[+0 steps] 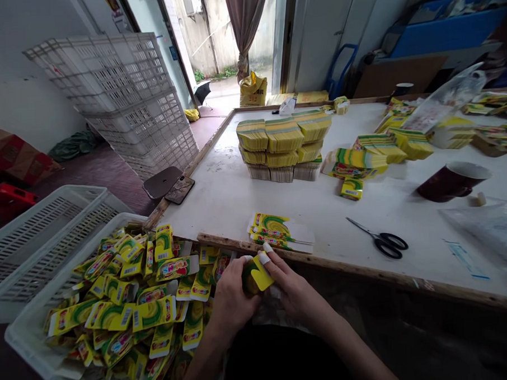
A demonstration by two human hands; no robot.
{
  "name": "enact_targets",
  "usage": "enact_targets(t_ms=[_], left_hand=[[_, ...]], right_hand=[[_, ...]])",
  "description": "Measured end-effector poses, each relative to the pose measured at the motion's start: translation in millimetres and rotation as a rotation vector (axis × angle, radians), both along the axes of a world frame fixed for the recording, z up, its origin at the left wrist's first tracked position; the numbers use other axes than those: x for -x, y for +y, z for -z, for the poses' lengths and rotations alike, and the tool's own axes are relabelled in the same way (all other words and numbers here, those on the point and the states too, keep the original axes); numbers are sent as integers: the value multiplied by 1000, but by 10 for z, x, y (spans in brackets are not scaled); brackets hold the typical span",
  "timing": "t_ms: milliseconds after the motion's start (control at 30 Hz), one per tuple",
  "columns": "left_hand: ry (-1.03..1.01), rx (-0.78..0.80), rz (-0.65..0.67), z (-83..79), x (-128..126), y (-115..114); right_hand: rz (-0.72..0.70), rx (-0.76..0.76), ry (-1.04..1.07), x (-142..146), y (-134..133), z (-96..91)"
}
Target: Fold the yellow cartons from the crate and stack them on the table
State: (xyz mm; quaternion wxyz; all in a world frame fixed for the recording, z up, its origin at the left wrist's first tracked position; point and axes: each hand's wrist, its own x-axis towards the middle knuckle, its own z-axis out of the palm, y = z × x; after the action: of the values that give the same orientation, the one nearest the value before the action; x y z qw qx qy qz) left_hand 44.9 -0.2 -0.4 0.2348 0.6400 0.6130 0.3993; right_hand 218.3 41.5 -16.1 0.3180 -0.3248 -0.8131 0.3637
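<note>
Between my two hands, just off the table's front edge, is a small yellow-and-green cardboard box (pixel 262 275). My left hand (pixel 233 291) is wrapped around its left side. The fingers of my right hand (pixel 291 281) press on its right side, where a yellow flap shows. White coverings sit on some of my fingertips. Right beyond my hands, flat printed cartons (pixel 276 228) lie in a small pile on the table edge. To my left, a white plastic crate (pixel 22 340) is heaped with similar yellow boxes (pixel 153 315).
On the white table (pixel 220 202) stand stacked bundles of flat cartons (pixel 283 149). Scissors (pixel 384 240) and a dark mug (pixel 452 181) lie to the right. A phone (pixel 180 190) rests at the left edge. Tall stacked crates (pixel 127 100) stand on the floor beyond.
</note>
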Motion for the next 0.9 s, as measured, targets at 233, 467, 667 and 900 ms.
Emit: enact_targets(t_ms=[233,467,667,900], left_hand=[[-46,32,59,-143,107,61],[-142,30,-3,-130,35,77],[-1126,-146,-467,-18,175,62],[-1504,118,-593,130,175,90]], right_hand=[[-85,6,-70,-113,133,-211],[39,40,57,22,27,-136],[305,28,-41,-1,350,-48],[538,-52,-255,-167,871,138]])
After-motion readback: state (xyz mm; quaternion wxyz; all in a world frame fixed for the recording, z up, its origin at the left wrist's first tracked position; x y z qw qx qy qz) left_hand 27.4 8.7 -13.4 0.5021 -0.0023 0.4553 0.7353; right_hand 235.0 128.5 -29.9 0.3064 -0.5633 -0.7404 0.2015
